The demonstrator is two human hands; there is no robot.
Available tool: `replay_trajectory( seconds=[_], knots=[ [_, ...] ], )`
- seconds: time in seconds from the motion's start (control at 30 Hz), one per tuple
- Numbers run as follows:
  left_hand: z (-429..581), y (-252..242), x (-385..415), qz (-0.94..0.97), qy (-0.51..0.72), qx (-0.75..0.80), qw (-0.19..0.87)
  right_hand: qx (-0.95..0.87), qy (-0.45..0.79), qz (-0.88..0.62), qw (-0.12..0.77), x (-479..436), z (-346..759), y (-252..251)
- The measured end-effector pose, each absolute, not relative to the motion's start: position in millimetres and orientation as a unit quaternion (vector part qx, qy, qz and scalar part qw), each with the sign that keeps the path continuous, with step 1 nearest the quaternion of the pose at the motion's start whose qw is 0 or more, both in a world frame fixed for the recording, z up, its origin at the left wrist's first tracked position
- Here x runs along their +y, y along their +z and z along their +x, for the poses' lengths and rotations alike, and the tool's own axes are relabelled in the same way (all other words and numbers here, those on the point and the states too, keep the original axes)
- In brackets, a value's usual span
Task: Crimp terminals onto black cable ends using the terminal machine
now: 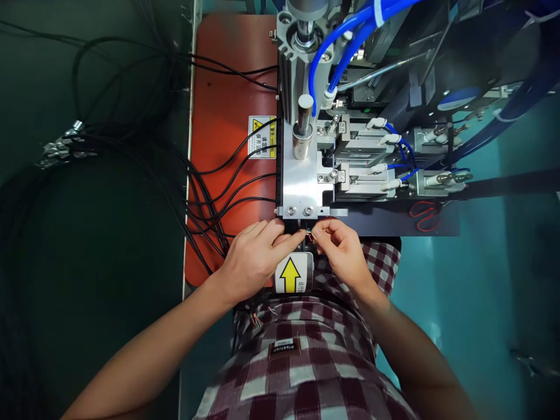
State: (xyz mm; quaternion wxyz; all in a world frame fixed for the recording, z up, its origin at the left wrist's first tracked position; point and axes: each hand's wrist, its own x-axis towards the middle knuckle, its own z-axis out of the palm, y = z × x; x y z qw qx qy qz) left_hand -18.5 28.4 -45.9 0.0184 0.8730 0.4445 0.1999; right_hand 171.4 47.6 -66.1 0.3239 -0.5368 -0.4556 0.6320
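Note:
My right hand (341,248) pinches a small metal connector (308,231) with thin red wires at the front of the machine. From the other side, my left hand (256,251) stretches its index finger to the connector, while its other fingers are curled under. Whatever lies inside those curled fingers is hidden. Just above both hands stands the silver press block (301,186) of the machine. A label with a yellow arrow (290,274) is right below my fingertips.
Several black cables (236,154) cross the orange-red board (231,87) on the left. Their metal plug ends (67,146) lie bunched farther left. Blue air tubes (345,46) and small cylinders (363,146) fill the machine's right side. Red-handled scissors (424,214) lie on the dark base plate.

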Motion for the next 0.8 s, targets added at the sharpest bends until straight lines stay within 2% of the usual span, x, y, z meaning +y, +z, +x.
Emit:
replay_trajectory(
  seconds=[0.33,0.57,0.73,0.8],
  knots=[
    [-17.5,-44.0,28.3,0.872,0.202,0.445,0.019,-0.459,0.631,-0.53,0.332,47.6,170.7,-67.1],
    [-15.8,-44.6,26.9,0.872,0.189,0.453,0.004,-0.496,0.587,-0.54,0.343,42.1,171.2,-71.1],
    [-15.8,-44.6,27.2,0.87,0.193,0.454,0.0,-0.407,0.685,-0.514,0.319,45.7,171.9,-69.7],
    [-15.7,-44.4,27.6,0.869,0.194,0.454,0.0,-0.397,0.685,-0.518,0.323,45.6,171.0,-68.9]
  ],
)
